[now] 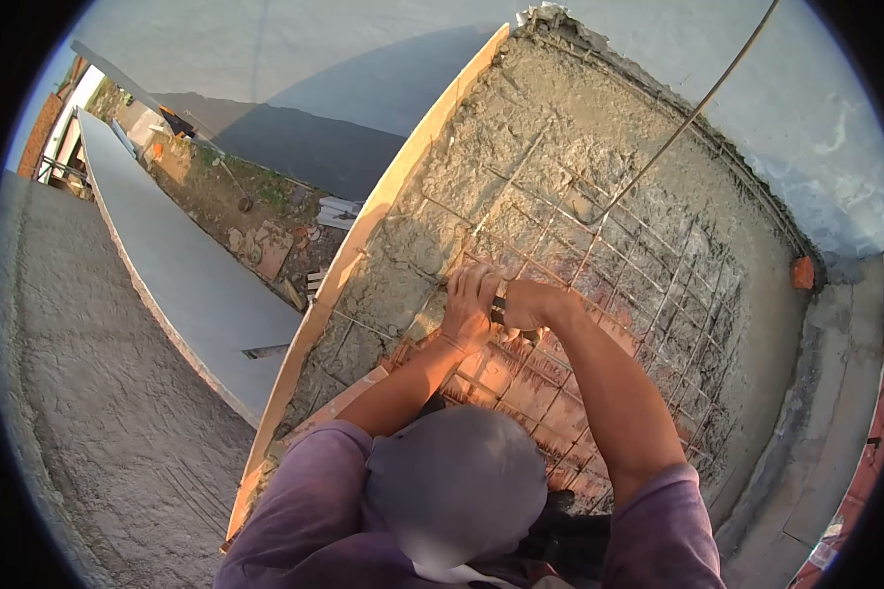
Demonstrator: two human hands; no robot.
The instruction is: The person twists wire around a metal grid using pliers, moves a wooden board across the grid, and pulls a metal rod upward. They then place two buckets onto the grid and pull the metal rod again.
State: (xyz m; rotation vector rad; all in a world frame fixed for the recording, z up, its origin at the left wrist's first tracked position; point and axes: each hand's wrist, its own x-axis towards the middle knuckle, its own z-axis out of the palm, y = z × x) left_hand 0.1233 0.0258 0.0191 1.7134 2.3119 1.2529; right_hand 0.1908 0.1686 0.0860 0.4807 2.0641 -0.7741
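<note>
My right hand is closed round a dark-handled tool, of which only a short piece shows between my hands; its kind is hidden. Right beside it my left hand has its fingers bent and pressed together, and what they hold is hidden. Both hands are low over a grid of steel reinforcing bars, at the border between wet concrete and bare orange hollow blocks. The grid is partly sunk in the concrete.
A wooden form board edges the concrete on the left. A long thin rod slants up from the grid. A brick piece sits by the right wall. Beyond the board are a grey ledge and rubble-strewn ground. A grey cap blocks the lower middle.
</note>
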